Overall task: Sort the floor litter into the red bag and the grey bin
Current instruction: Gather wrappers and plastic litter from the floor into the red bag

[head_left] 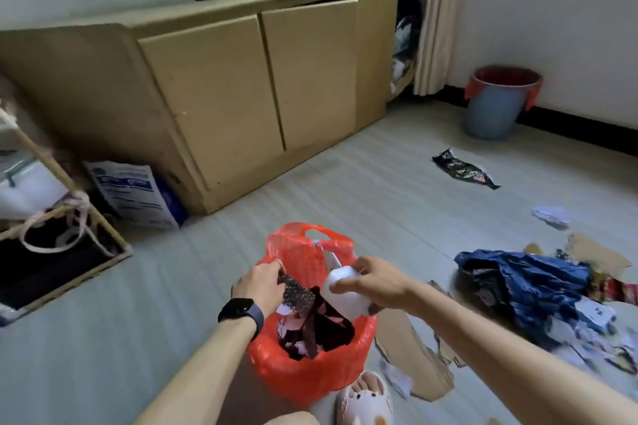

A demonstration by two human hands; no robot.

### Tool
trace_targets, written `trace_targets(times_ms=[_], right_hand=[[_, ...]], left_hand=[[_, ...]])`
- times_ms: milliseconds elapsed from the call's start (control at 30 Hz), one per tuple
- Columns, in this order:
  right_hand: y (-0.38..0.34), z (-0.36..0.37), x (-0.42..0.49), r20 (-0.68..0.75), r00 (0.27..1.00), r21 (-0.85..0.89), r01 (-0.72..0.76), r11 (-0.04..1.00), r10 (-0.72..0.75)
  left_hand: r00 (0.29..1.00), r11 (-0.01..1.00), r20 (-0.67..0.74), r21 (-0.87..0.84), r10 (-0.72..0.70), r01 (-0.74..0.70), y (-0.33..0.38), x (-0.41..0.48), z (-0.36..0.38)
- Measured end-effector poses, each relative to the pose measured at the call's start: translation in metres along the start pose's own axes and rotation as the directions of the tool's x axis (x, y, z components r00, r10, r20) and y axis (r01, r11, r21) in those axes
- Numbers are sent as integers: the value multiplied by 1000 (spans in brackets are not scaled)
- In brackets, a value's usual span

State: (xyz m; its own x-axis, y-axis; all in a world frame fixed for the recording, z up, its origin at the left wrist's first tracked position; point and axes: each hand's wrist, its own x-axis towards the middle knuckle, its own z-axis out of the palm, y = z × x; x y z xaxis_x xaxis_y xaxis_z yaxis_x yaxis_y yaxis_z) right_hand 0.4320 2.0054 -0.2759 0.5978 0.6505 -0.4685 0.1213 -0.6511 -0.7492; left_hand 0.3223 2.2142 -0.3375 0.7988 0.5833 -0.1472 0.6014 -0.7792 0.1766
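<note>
The red bag (310, 373) stands open on the floor right in front of me, with dark wrappers and scraps inside. My left hand (260, 281) grips its left rim together with a dark dotted wrapper (298, 297). My right hand (371, 281) holds a white plastic bottle (345, 295) over the bag's mouth. The grey bin (497, 107), lined with a red bag, stands far right against the wall. A heap of litter with a dark blue bag (518, 283), paper and cardboard (414, 352) lies to my right.
A black snack wrapper (462, 169) and crumpled white paper (552, 216) lie on the floor toward the bin. A low wooden cabinet (241, 86) runs along the back wall. A framed box (55, 252) sits at left. My slippered foot (366, 397) is beside the bag.
</note>
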Motion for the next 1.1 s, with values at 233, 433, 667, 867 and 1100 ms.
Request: trace_targets(times_ms=[233,433,667,867,1100], right_hand=[[21,38,52,2,1000,42,-30,999,30],[40,19,45,-95,994,-106,38,994,-48],[81,-76,-6,-141,990,-548,-77,833,-1],[177,-136,-51,-299,946,-591,-286,754,125],[330,-106,-61,-344,860,-319,-484,815,376]], left_hand=[[989,992,141,-106,-52,67,-20,18,33],[976,994,197,-70,92,-79,-11,21,28],[878,892,167,-15,448,-452,90,20,-20],[681,706,311,41,663,-707,211,-9,17],[613,757,617,43,494,-653,254,-45,162]])
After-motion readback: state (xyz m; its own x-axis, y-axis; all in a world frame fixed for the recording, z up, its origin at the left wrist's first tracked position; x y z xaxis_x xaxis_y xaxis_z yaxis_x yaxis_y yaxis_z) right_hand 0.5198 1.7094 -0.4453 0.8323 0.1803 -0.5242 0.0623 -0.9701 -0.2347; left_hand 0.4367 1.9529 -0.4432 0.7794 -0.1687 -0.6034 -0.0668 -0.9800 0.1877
